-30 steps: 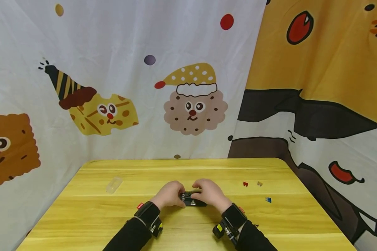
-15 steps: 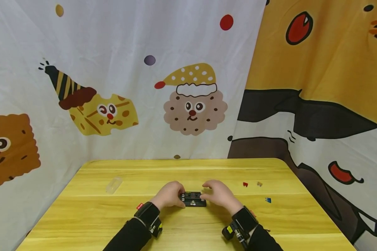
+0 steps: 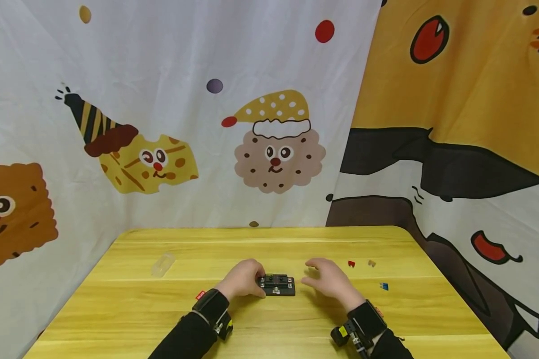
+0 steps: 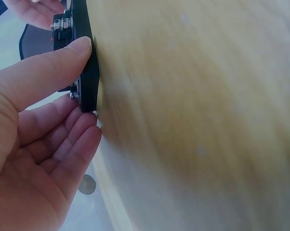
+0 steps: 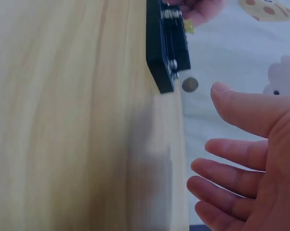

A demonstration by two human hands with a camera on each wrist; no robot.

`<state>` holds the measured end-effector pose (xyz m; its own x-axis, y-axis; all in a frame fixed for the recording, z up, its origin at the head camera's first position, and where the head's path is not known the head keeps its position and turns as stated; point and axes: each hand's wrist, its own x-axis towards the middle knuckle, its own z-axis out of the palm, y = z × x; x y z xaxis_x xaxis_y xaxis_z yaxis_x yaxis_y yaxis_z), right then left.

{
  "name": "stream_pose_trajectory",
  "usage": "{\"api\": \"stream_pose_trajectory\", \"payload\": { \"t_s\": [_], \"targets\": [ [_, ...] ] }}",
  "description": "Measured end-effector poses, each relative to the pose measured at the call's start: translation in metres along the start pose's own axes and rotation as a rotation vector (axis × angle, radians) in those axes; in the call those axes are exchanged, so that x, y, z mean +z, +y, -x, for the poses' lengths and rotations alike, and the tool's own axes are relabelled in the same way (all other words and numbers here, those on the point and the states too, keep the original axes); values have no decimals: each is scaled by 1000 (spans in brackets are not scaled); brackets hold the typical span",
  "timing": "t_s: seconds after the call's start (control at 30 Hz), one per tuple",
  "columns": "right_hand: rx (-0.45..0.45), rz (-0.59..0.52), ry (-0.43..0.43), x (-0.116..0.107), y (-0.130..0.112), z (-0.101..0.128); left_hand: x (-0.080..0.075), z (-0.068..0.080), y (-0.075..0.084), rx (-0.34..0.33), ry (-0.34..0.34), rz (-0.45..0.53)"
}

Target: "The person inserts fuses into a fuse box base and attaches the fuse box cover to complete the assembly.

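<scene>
A small black terminal block (image 3: 277, 285) with metal screws lies on the yellow table (image 3: 269, 324). My left hand (image 3: 247, 279) holds its left end, thumb on the near edge and fingers on the far side; the left wrist view shows the block (image 4: 85, 62) pinched by that hand (image 4: 44, 110). My right hand (image 3: 325, 279) hovers just right of the block, off it, with its fingers relaxed and spread. In the right wrist view the block (image 5: 166, 43) stands apart from that empty hand (image 5: 251, 159).
Small red (image 3: 351, 263), tan (image 3: 371, 263) and blue (image 3: 384, 286) pieces lie to the right of my right hand. A clear plastic cover (image 3: 163, 264) sits at the left. Cartoon-print cloth hangs behind and beside the table.
My right hand has let go of the block's right end and slid to the right, opening. The left hand and the block have stayed put.
</scene>
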<state>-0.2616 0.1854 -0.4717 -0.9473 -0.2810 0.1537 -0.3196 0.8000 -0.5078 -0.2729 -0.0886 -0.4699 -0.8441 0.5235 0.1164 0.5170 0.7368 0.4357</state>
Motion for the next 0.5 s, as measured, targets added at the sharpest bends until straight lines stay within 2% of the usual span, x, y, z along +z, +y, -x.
{"api": "stream_pose_trajectory", "payload": {
  "t_s": [0.5],
  "targets": [
    [43, 26, 18, -32, 33, 25, -1, 0, 0, 3, -1, 6]
  ]
}}
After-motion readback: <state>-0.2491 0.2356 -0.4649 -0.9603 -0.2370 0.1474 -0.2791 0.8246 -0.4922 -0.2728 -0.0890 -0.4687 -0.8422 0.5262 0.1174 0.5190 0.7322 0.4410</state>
